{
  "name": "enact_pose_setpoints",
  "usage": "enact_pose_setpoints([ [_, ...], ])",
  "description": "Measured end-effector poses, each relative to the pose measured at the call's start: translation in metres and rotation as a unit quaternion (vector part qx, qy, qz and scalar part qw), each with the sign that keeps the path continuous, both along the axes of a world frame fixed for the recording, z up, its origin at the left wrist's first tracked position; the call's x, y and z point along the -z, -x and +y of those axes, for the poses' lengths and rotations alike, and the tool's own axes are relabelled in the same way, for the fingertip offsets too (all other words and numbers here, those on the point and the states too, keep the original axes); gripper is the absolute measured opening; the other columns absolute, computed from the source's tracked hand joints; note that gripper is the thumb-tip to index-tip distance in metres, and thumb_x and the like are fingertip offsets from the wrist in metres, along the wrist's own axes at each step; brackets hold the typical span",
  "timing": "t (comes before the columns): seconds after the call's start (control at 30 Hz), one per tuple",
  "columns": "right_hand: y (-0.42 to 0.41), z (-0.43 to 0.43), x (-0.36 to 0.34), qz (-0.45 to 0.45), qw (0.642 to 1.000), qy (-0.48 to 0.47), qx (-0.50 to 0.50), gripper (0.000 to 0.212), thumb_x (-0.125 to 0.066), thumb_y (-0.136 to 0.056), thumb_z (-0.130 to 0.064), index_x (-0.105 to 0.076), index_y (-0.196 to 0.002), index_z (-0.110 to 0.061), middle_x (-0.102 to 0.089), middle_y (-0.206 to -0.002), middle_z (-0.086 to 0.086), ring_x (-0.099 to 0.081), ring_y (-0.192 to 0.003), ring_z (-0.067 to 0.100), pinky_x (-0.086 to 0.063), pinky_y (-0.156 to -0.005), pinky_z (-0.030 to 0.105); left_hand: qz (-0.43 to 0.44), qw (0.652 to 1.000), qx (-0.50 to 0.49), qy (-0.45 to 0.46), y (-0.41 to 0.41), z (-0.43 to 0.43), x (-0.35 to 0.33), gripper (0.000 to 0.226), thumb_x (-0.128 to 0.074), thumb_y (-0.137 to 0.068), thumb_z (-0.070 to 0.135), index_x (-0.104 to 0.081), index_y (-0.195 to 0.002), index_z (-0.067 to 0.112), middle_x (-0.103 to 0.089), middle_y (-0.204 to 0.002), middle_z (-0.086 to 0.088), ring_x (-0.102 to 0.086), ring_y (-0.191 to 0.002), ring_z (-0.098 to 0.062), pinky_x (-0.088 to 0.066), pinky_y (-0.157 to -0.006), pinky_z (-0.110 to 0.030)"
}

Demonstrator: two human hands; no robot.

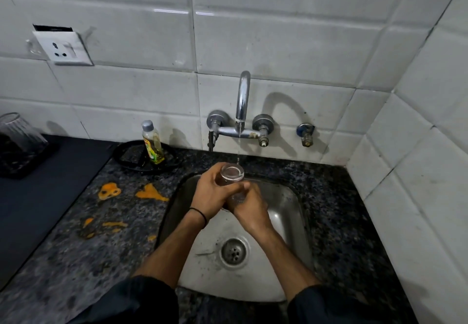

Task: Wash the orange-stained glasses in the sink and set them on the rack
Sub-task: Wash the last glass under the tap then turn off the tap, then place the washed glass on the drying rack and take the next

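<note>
I hold a clear glass [231,174] over the steel sink [286,207], its thick base turned up and toward the tap. My left hand [211,192] wraps its left side, and my right hand [249,207] grips its lower part. A thin stream of water falls from the tap [242,98] onto the glass base. At the far left another glass [19,131] stands upside down on a dark rack [15,164].
Orange spills [150,192] mark the granite counter left of the sink. A soap bottle [152,142] stands on a black round tray [131,156] by the wall. A dark mat [38,202] covers the left counter. Tiled walls close the back and right.
</note>
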State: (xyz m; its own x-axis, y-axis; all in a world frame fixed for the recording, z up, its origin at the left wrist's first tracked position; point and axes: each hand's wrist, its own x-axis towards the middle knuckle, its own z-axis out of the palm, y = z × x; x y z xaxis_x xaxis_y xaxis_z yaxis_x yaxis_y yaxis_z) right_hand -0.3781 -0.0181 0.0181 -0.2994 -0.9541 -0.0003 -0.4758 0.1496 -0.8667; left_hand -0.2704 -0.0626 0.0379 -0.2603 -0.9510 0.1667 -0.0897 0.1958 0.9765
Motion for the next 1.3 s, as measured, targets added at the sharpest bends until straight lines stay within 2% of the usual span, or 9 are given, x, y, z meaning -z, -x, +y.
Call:
enact_pose_setpoints([
  [0.2,0.004,0.003,-0.007,-0.002,0.999,0.038,0.014,0.038,-0.078,-0.070,-0.054,-0.068,-0.103,-0.037,-0.063,-0.096,-0.023,-0.060,-0.090,-0.009,-0.050,-0.095,0.035,0.007,0.997,0.073,-0.015,-0.014,0.005,-0.014,0.050,-0.081,-0.079,0.030,-0.061,-0.124,0.020,-0.071,-0.113,0.006,-0.067,-0.106,-0.006,-0.054,-0.090,-0.024],
  [0.3,0.008,0.006,-0.006,-0.028,0.997,0.071,0.028,0.047,-0.080,-0.059,-0.063,-0.068,-0.100,-0.043,-0.058,-0.107,-0.019,-0.062,-0.099,-0.001,-0.054,-0.094,0.040,0.023,0.996,0.060,-0.062,-0.026,0.006,-0.015,0.052,-0.067,-0.088,0.038,-0.052,-0.135,0.023,-0.066,-0.119,0.009,-0.066,-0.106,-0.002,-0.055,-0.080,-0.022],
  [0.4,0.008,0.008,-0.004,-0.037,0.996,0.073,0.028,0.047,-0.089,-0.062,-0.048,-0.063,-0.101,-0.042,-0.050,-0.115,-0.008,-0.058,-0.100,0.001,-0.052,-0.098,0.038,0.000,0.998,-0.005,-0.069,-0.038,0.003,-0.002,0.033,-0.059,-0.095,0.039,-0.060,-0.125,0.025,-0.069,-0.115,0.005,-0.066,-0.105,-0.008,-0.054,-0.084,-0.026],
  [0.53,0.005,0.013,-0.001,-0.056,0.996,0.067,0.029,0.050,-0.092,-0.065,-0.038,-0.062,-0.106,-0.037,-0.047,-0.116,-0.005,-0.054,-0.100,-0.001,-0.052,-0.097,0.033,-0.066,0.994,-0.047,-0.078,-0.051,-0.002,0.023,0.014,-0.063,-0.095,0.018,-0.066,-0.108,0.023,-0.072,-0.103,-0.005,-0.069,-0.097,-0.021,-0.055,-0.085,-0.036],
  [0.73,-0.005,0.009,0.010,-0.054,0.997,0.050,0.032,0.049,-0.091,-0.067,-0.039,-0.064,-0.108,-0.035,-0.045,-0.115,-0.005,-0.056,-0.098,0.001,-0.051,-0.089,0.020,-0.109,0.989,-0.043,-0.095,-0.062,-0.005,0.035,0.016,-0.059,-0.096,0.009,-0.069,-0.108,0.012,-0.073,-0.096,-0.004,-0.068,-0.082,-0.013,-0.044,-0.059,-0.008],
  [0.97,-0.034,-0.008,0.023,-0.035,0.997,0.043,0.054,0.044,-0.089,-0.069,-0.040,-0.067,-0.105,-0.026,-0.047,-0.107,-0.005,-0.055,-0.093,0.002,-0.044,-0.078,0.007,-0.069,0.991,-0.037,-0.105,-0.093,-0.023,0.040,0.018,-0.056,-0.096,0.003,-0.070,-0.098,0.014,-0.074,-0.092,-0.006,-0.070,-0.086,-0.020,-0.055,-0.079,-0.027],
  [1.13,-0.086,-0.039,0.014,-0.194,0.981,0.001,0.021,0.029,-0.084,-0.077,-0.038,-0.072,-0.095,-0.019,-0.069,-0.096,0.007,-0.066,-0.084,0.011,-0.049,-0.069,0.023,-0.002,0.989,-0.064,-0.131,-0.142,-0.039,0.039,0.019,-0.054,-0.096,-0.001,-0.070,-0.095,0.010,-0.073,-0.090,-0.007,-0.067,-0.079,-0.013,-0.052,-0.070,-0.020],
  [1.23,-0.140,-0.067,0.000,-0.326,0.944,-0.039,-0.014,0.010,-0.072,-0.088,-0.030,-0.071,-0.082,-0.021,-0.064,-0.068,-0.006,-0.055,-0.062,0.007,-0.038,-0.060,0.026,0.025,0.986,-0.098,-0.134,-0.194,-0.055,0.035,0.019,-0.052,-0.097,-0.003,-0.069,-0.098,0.005,-0.072,-0.089,-0.008,-0.066,-0.074,-0.008,-0.054,-0.065,-0.015],
  [1.3,-0.186,-0.092,-0.004,-0.398,0.914,-0.078,-0.020,0.015,-0.066,-0.090,-0.032,-0.066,-0.094,-0.017,-0.062,-0.064,-0.007,-0.056,-0.060,0.007,-0.038,-0.061,0.027,0.027,0.983,-0.129,-0.127,-0.240,-0.069,0.034,0.020,-0.051,-0.097,-0.002,-0.070,-0.098,0.005,-0.072,-0.089,-0.007,-0.065,-0.069,-0.002,-0.053,-0.065,-0.016],
])
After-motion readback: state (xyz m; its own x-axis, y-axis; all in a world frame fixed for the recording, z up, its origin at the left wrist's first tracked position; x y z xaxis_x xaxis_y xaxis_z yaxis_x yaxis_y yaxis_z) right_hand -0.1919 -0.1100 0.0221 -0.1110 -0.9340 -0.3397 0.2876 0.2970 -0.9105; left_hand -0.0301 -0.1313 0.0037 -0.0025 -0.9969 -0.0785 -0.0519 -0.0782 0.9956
